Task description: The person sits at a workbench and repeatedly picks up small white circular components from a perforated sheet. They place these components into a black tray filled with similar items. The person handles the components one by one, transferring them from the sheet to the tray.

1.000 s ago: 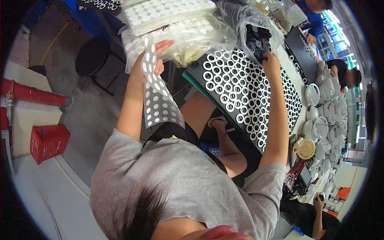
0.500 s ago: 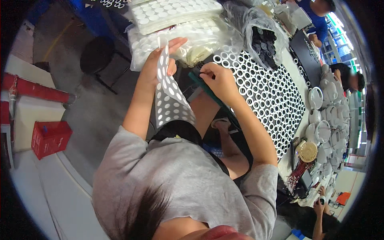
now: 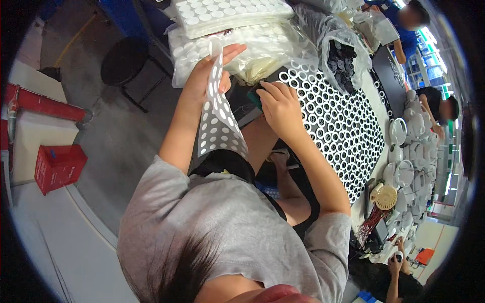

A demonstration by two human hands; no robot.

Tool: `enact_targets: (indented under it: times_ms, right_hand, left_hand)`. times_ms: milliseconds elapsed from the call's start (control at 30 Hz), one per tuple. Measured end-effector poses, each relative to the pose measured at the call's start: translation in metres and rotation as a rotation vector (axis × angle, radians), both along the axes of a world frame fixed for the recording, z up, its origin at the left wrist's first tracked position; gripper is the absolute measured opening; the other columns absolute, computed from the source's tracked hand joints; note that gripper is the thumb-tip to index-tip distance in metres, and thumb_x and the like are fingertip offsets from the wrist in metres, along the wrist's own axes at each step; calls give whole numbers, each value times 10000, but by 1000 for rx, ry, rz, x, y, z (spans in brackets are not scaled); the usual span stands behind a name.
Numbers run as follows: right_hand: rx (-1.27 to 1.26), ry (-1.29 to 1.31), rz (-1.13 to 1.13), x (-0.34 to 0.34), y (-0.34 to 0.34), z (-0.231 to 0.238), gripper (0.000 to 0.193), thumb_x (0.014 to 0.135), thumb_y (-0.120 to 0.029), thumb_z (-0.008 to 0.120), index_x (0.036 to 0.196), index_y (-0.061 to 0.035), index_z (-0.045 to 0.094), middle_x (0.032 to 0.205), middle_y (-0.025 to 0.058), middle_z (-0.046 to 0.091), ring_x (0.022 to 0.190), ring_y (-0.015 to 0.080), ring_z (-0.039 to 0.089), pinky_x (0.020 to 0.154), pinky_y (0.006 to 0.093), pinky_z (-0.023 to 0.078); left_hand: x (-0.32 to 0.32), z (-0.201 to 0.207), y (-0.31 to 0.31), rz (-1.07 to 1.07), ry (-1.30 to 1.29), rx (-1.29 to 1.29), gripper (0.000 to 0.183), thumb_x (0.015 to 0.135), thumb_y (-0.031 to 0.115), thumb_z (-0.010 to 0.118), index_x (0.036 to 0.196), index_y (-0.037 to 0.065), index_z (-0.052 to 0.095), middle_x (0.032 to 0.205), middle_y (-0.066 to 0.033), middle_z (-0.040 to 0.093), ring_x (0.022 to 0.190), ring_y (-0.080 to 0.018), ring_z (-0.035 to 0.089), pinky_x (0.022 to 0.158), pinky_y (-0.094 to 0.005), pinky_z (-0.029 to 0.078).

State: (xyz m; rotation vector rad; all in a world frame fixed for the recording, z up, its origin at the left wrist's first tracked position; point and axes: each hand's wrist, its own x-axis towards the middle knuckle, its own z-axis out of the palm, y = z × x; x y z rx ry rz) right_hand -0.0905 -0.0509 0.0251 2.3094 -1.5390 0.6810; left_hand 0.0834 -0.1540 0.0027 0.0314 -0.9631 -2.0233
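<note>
In my left hand [image 3: 204, 83] is a bendy sheet of round white stickers [image 3: 214, 129], pinched near its top. The sheet curls and hangs down to my lap. My right hand [image 3: 282, 108] is at the near left corner of a black board covered with rows of white rings with dark centres [image 3: 338, 129]. Its fingers are curled down and together; whatever they hold is hidden beneath them. A dark green edge [image 3: 254, 98] shows just left of those fingers.
Bagged stacks of white discs [image 3: 227, 17] lie beyond my left hand. An open plastic bag of black parts [image 3: 341, 63] rests at the board's far edge. White housings [image 3: 414, 136] and a cream round grille [image 3: 385, 196] stand right. A black stool [image 3: 124, 63] stands left. Other people work farther off.
The whole view has shifted slightly. My right hand's fingers have lowered and closed over the board's corner, where they were raised in a pinch. My left hand keeps the sticker sheet.
</note>
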Motion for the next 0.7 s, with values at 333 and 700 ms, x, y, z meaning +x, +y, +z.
enact_targets:
  times_ms: [333,700]
  right_hand:
    - [39,-222,-23,-9,4,9,154,663,-18,565,816,-33,572,935,89,565,837,232,518,720,325,405]
    - [40,-231,111,7,46,78,302,627,-54,603,923,-40,548,973,118,524,828,270,511,713,341,406]
  left_hand:
    - [-8,7,20,306,-491,-207,295,781,48,519,1066,-6,460,925,-53,563,798,-90,518,669,-202,423]
    - [-13,43,67,184,-921,-522,127,735,92,557,810,-10,559,611,-55,541,599,-64,479,549,-240,396]
